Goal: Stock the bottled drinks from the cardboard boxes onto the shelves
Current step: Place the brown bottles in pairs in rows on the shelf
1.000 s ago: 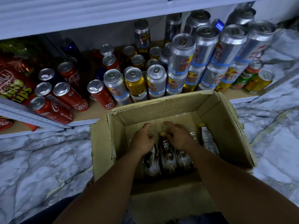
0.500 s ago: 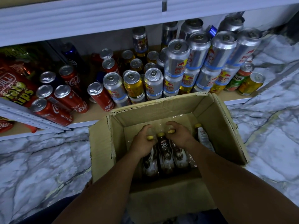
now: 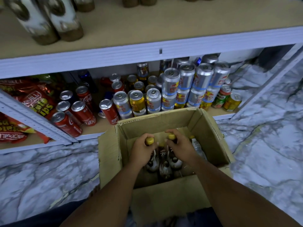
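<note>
An open cardboard box (image 3: 211,136) stands on the marble floor in front of the shelves. Inside it, my left hand (image 3: 141,149) grips the neck of a dark bottle with a yellow cap (image 3: 150,140). My right hand (image 3: 179,147) grips a second dark yellow-capped bottle (image 3: 171,136). Between them a third dark bottle (image 3: 164,163) stands in the box. A pale bottle (image 3: 197,147) leans at the box's right side. The upper shelf board (image 3: 180,22) has bare room at its middle and right.
The lower shelf (image 3: 95,128) is crowded with red cola cans (image 3: 83,112), silver energy-drink cans (image 3: 186,79), yellow cans and snack bags (image 3: 32,102). Two white-labelled bottles (image 3: 47,22) stand at the upper shelf's left. A slanted white rack post (image 3: 32,118) crosses at the left.
Both hands have closed round bottle necks and raised the two yellow-capped bottles slightly. My view has tilted up, bringing the upper shelf into sight.
</note>
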`<state>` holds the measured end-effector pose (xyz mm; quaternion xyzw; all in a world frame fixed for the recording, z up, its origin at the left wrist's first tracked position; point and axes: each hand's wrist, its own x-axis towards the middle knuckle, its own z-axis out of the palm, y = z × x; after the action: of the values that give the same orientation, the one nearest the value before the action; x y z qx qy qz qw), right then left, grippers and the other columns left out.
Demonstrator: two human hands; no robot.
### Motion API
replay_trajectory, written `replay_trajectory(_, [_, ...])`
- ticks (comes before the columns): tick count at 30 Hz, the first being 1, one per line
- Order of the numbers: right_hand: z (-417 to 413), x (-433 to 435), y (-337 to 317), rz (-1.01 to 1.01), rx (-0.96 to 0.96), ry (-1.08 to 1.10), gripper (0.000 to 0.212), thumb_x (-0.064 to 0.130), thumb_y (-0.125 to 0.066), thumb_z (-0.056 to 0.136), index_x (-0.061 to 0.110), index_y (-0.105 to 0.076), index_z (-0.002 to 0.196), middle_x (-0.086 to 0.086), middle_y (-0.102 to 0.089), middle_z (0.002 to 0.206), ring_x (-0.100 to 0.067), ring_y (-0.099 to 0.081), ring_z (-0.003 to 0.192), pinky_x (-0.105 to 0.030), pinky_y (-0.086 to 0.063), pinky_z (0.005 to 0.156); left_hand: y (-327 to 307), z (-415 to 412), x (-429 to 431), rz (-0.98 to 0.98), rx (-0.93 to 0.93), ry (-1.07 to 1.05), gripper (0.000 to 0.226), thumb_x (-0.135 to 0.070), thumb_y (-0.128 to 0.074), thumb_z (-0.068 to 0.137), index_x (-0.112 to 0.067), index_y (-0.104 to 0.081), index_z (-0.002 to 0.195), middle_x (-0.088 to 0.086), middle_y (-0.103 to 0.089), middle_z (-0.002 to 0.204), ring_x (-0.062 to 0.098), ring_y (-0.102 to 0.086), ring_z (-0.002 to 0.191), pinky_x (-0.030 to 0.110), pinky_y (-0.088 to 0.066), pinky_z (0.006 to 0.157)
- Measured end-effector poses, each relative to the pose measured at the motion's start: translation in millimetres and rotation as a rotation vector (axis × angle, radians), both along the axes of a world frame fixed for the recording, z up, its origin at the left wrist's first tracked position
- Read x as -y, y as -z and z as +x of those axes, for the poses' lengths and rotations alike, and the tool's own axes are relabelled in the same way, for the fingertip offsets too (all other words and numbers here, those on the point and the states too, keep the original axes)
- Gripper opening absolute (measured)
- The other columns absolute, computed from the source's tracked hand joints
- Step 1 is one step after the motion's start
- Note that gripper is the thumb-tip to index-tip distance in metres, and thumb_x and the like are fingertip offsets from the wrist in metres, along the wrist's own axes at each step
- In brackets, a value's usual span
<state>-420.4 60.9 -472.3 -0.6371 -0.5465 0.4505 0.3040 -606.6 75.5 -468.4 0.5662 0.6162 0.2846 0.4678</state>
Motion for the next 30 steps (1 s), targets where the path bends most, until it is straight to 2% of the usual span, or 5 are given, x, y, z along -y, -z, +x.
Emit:
replay_trajectory(10, [-9.5,24.8,-101.8,0.231,0.020,0.011,0.025,0.028,-0.062,0.101,0.051,-0.054,0.110,-0.018,-0.063,0.088,-0.029,-0.053,0.063,-0.035,-0.042,0.057,-109.0,-16.5,16.2,0.266,0.057,-0.022,0.026,-0.023,-0.079,0.090,-0.022,-0.072,0.115,-0.012,-0.068,0.111,0.009,-0.063,0.104,0.015,-0.046,0.081])
replay_trajectory(15, [-15.8,38.6,-163.1,0.347,-0.006,0.010,0.021,0.031,-0.064,0.100,0.042,-0.057,0.117,0.005,-0.065,0.108,-0.019,-0.064,0.092,-0.048,-0.054,0.081,-171.6,-28.2,25.5,0.409,0.055,-0.006,0.031,-0.025,-0.077,0.093,-0.021,-0.070,0.123,-0.014,-0.067,0.108,0.010,-0.063,0.103,0.019,-0.049,0.083])
replay_trajectory(19, [-20.9,43.3,-213.5,0.431,0.026,0.013,0.021,0.035,-0.060,0.102,0.043,-0.054,0.121,0.002,-0.063,0.113,-0.032,-0.064,0.097,-0.055,-0.053,0.082,-223.9,-35.8,31.4,0.510,0.034,0.018,0.034,-0.028,-0.068,0.100,-0.026,-0.063,0.133,-0.017,-0.064,0.101,-0.006,-0.058,0.074,0.021,-0.053,0.071])
replay_trajectory(23, [-26.0,40.5,-267.1,0.534,0.015,0.037,0.020,0.030,-0.062,0.102,0.037,-0.057,0.120,0.009,-0.065,0.106,-0.019,-0.064,0.088,-0.040,-0.053,0.078,-270.5,-39.3,29.7,0.600,0.068,0.027,0.030,-0.025,-0.061,0.103,-0.027,-0.060,0.133,-0.006,-0.066,0.091,-0.004,-0.057,0.060,0.014,-0.041,0.053])
replay_trajectory(30, [-26.9,18.9,-341.7,0.689,0.021,0.057,0.020,0.023,-0.064,0.100,0.030,-0.061,0.119,0.017,-0.066,0.090,-0.007,-0.060,0.078,-0.020,-0.047,0.065,-339.2,-39.4,10.6,0.706,0.062,0.027,0.018,-0.020,-0.056,0.105,-0.023,-0.063,0.121,-0.003,-0.057,0.073,0.001,-0.048,0.047,0.019,-0.037,0.049])
